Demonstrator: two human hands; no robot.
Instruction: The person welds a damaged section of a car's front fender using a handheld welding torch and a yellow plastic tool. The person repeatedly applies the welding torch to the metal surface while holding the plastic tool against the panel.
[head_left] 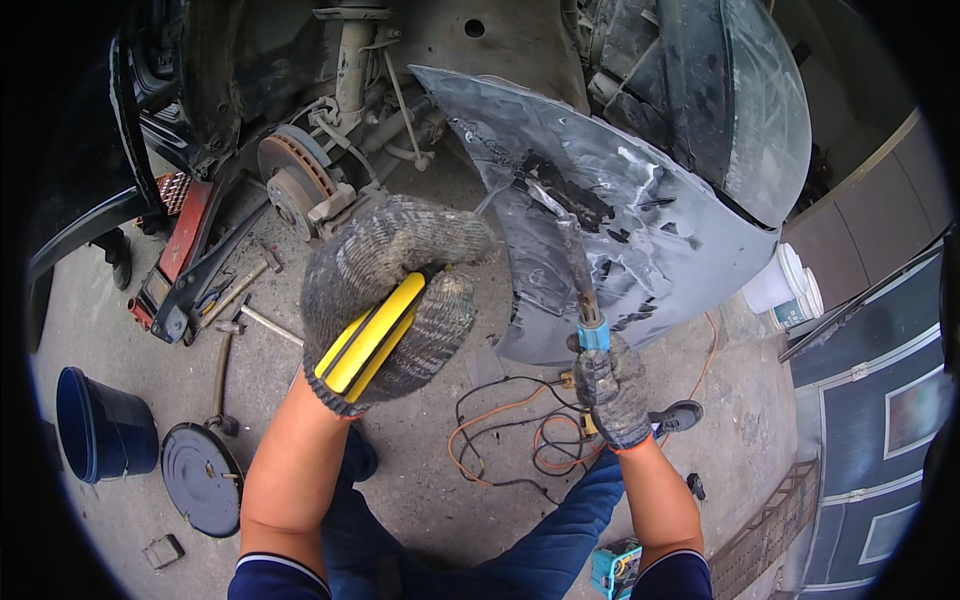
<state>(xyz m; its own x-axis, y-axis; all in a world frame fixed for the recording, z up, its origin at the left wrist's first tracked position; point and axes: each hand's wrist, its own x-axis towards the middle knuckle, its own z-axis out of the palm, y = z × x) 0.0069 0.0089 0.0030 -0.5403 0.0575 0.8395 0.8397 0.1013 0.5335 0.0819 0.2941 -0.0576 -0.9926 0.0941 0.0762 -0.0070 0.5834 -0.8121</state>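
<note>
My gloved left hand (385, 290) is closed around a yellow-and-black handled tool (375, 340); its working end is mostly hidden, and a thin grey tip shows past the fingers by the panel. Low down, my gloved right hand (613, 390) grips a hot-air welding gun (577, 270) with a turquoise collar and a long metal nozzle. That nozzle points up over a grey car body panel (700, 255), its end at a torn, blackened patch (570, 195). White and dark smears mark the panel's surface around the patch.
Left: brake disc (295, 165), red floor jack (185, 235), hammers (222, 380), dark blue bucket (105, 425) and round black lid (203, 480). Tangled cords (520, 430) lie between my legs. White buckets (785, 285) stand at right. Another person's shoe (117, 258) shows far left.
</note>
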